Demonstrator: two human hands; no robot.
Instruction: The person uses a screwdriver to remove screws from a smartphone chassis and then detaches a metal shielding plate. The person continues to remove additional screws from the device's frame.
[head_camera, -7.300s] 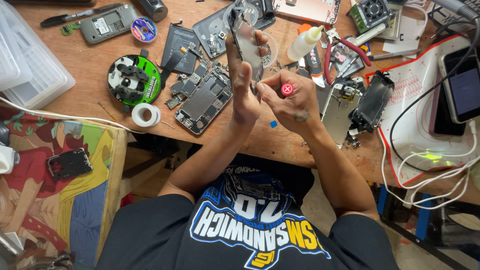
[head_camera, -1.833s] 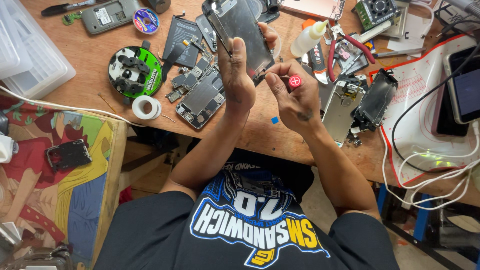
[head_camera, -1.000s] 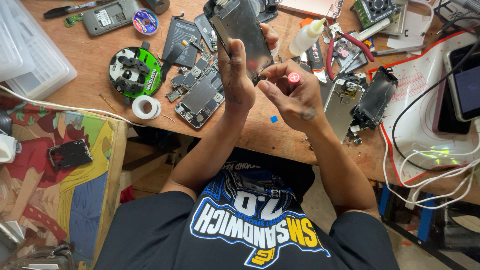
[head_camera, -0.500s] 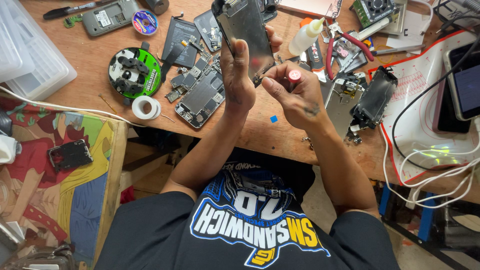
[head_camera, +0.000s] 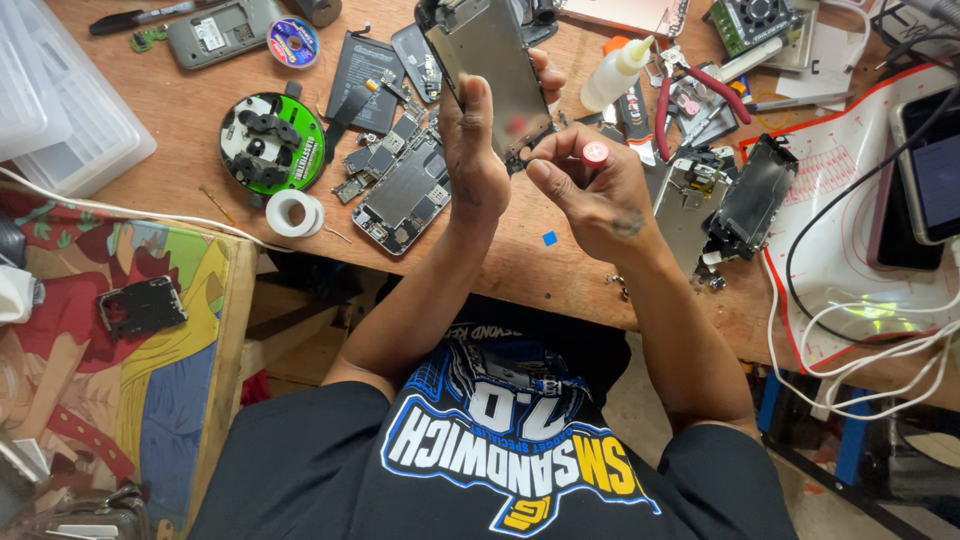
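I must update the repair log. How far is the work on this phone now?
Done: the opened phone body lies apart on the bench. In hand: the left hand holds up the screen panel, and the right hand works a red-capped screwdriver at its lower edge. Left: loose parts are still scattered.

Single head-worn view, aimed steeply down.
Looked from above the torso toward the wooden bench (head_camera: 200, 130) at twelve o'clock, close over both raised hands.
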